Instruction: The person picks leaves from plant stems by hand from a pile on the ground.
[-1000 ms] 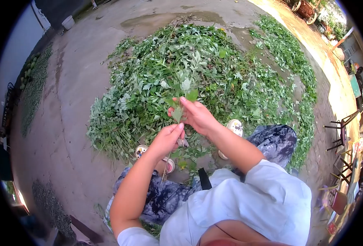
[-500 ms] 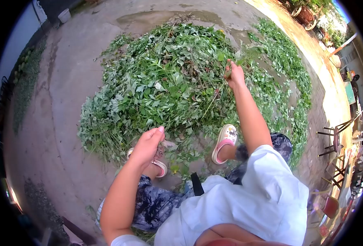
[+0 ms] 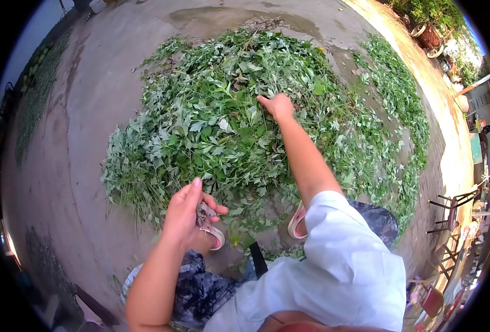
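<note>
A wide heap of cut leafy green stems point(image 3: 200, 127) lies on the ground before me. My right hand point(image 3: 279, 107) reaches over its middle, thumb pointing left. Its other fingers are largely hidden, but they look closed on pale leafy stems point(image 3: 270, 72) that spread above the hand. Nearer to me, my left hand point(image 3: 187, 213) is held above the heap's front edge with the thumb raised. Its curled fingers hold a small bunch of withered grey-brown leaves point(image 3: 204, 212).
My pink-and-white clogs point(image 3: 297, 221) stand at the heap's near edge. More greens point(image 3: 405, 105) are strewn in a band at the right. Concrete ground point(image 3: 90, 149) extends on the left. Chairs point(image 3: 452, 207) stand at the far right, a cart point(image 3: 427, 36) at the upper right.
My right hand has moved left from the heap's right side to its middle; the stalk it held there no longer shows. My left hand has turned, its fingers and the withered leaves now showing more.
</note>
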### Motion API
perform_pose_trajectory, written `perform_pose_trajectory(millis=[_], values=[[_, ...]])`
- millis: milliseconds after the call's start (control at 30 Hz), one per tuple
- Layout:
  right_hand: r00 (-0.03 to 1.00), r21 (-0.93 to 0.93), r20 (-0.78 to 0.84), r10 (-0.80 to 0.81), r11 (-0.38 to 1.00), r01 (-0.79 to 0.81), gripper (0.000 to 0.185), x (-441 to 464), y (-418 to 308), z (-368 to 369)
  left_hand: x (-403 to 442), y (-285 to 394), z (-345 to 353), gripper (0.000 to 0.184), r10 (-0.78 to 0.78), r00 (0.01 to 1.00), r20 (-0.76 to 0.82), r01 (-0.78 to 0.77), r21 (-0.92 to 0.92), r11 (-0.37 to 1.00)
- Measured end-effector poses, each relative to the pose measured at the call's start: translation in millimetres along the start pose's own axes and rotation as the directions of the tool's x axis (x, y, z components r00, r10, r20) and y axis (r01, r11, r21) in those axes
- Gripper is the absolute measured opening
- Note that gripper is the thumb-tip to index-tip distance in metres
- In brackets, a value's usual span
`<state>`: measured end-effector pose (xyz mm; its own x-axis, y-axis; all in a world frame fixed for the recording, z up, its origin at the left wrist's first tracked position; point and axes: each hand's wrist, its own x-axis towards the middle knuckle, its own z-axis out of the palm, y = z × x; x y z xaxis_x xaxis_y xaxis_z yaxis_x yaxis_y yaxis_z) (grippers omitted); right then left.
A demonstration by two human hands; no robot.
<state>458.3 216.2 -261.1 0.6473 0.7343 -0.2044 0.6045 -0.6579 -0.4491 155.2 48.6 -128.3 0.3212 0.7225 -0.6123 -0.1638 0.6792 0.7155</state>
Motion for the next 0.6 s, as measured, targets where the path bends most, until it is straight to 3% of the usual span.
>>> perform_pose_trajectory(millis=[100, 167, 200, 267, 300, 367, 433, 467, 500, 533, 600], values=[[0.991, -0.142, 0.095, -0.090, 0.984, 0.103, 0.035, -9, 1, 30, 2, 5, -2, 0.032, -0.016, 0.999, -0.044, 0.012, -0.084, 0.996], [0.984, -0.057, 0.087, -0.155, 0.985, 0.161, 0.024, -14, 1, 40, 5, 5, -9, 0.032, 0.000, 0.999, -0.035, -0.004, -0.127, 0.992], [0.960, -0.004, 0.052, -0.276, 0.961, 0.277, 0.028, -12, 5, 45, 5, 5, -11, 0.032, 0.007, 0.999, -0.031, -0.011, -0.154, 0.988], [0.903, 0.332, 0.092, -0.419, 0.868, 0.369, 0.029, -22, 8, 37, 5, 3, -14, 0.031, 0.021, 0.999, -0.033, -0.026, -0.154, 0.988], [0.901, 0.334, 0.090, -0.424, 0.866, 0.373, 0.029, -33, 10, 31, 5, 3, -15, 0.030, 0.035, 0.999, -0.014, -0.037, -0.152, 0.988], [0.818, 0.675, 0.163, -0.552, 0.667, 0.315, 0.030, -72, 17, 0, 1, 1, -16, 0.030, 0.041, 0.999, -0.001, -0.041, -0.151, 0.988], [0.796, 0.811, 0.309, -0.521, 0.582, 0.066, 0.029, -123, 31, -22, -3, -1, -15, 0.029, 0.049, 0.999, 0.019, -0.046, -0.151, 0.988], [0.740, 0.776, 0.485, -0.466, 0.620, -0.118, 0.030, -129, 30, -33, 0, -2, -16, 0.028, 0.059, 0.998, 0.033, -0.053, -0.148, 0.988], [0.752, 0.758, 0.516, -0.410, 0.628, -0.178, 0.029, -143, 36, -33, 1, -2, -15, 0.027, 0.072, 0.996, 0.055, -0.063, -0.147, 0.987], [0.691, 0.655, 0.626, -0.361, 0.724, -0.215, 0.028, -156, 40, -39, -1, -2, -13, 0.027, 0.081, 0.995, 0.064, -0.071, -0.148, 0.986], [0.761, 0.638, 0.568, -0.313, 0.752, -0.167, 0.026, -152, 74, -1, -4, -2, -10, 0.025, 0.071, 0.991, 0.112, -0.064, -0.065, 0.996]])
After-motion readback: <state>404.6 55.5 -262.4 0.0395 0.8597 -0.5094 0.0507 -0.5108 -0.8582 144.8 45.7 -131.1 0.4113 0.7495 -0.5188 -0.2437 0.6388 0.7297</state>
